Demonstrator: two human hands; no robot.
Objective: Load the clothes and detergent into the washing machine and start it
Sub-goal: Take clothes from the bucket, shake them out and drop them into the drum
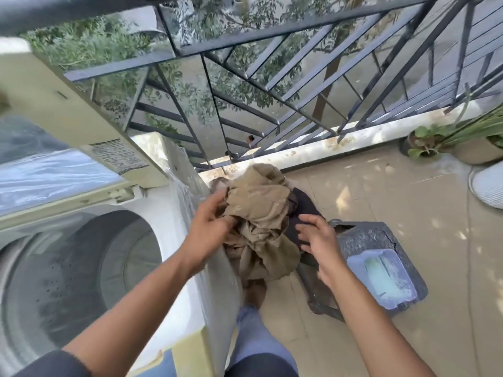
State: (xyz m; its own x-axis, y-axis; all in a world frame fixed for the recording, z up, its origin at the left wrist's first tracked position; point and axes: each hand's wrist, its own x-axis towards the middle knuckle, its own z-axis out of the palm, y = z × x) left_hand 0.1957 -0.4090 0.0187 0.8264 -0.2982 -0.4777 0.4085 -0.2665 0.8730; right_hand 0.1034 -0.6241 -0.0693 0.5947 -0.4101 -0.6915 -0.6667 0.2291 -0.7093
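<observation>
A top-loading washing machine (174, 221) stands at the left with its lid (68, 104) raised and its drum (81, 268) showing no clothes. To its right, a bundle of tan clothes (258, 213) hangs above the floor, with a dark garment (304, 205) behind it. My left hand (209, 224) grips the tan bundle on its left side. My right hand (318, 235) hovers beside the dark garment with fingers spread, holding nothing. A grey tub (381, 270) with a pale blue-green inside sits on the floor at the right; I cannot tell if it holds detergent.
A dark metal railing (272, 91) on a low white ledge (326, 142) closes off the balcony ahead. Potted plants (441, 142) and a round white object (487, 183) stand at the far right. My leg in blue jeans (253, 336) is below, on a beige tiled floor (408, 208).
</observation>
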